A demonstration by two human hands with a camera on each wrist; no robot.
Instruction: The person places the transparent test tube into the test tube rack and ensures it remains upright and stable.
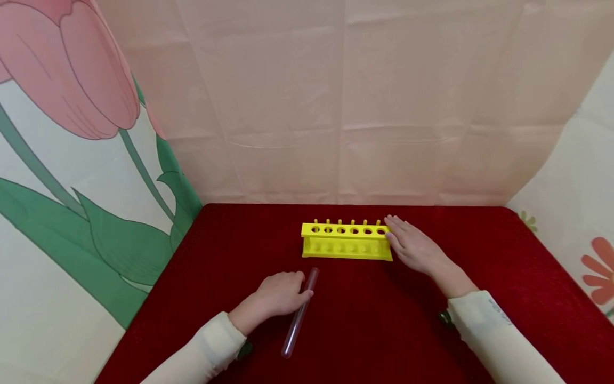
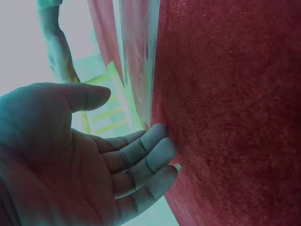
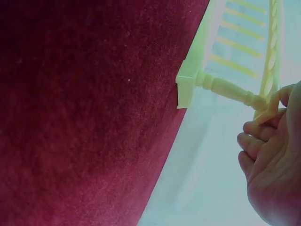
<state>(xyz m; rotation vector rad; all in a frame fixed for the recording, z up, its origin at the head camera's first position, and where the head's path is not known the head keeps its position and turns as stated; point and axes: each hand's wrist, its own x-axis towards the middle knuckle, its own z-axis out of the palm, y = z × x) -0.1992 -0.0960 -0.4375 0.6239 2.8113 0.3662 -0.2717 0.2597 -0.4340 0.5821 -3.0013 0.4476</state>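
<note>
A clear test tube (image 1: 299, 320) lies on the red cloth, slanting away from the near side. My left hand (image 1: 282, 293) is just to the left of it, thumb and fingers spread apart with the thumb overlapping the tube in the head view. In the left wrist view, the loosely bent fingers (image 2: 146, 160) hold nothing, and the tube stands out beyond them. Farther back, a yellow test tube rack (image 1: 347, 256) stands upright with a row of round holes and pegs. My right hand (image 1: 416, 246) holds the right end of its top plate, between thumb and fingers (image 3: 256, 141).
The table (image 1: 230, 240) is covered in dark red cloth. A pale pink curtain (image 1: 345, 106) hangs behind it, with flower-printed cloth (image 1: 96, 213) on the left side and more printed cloth (image 1: 590, 176) on the right.
</note>
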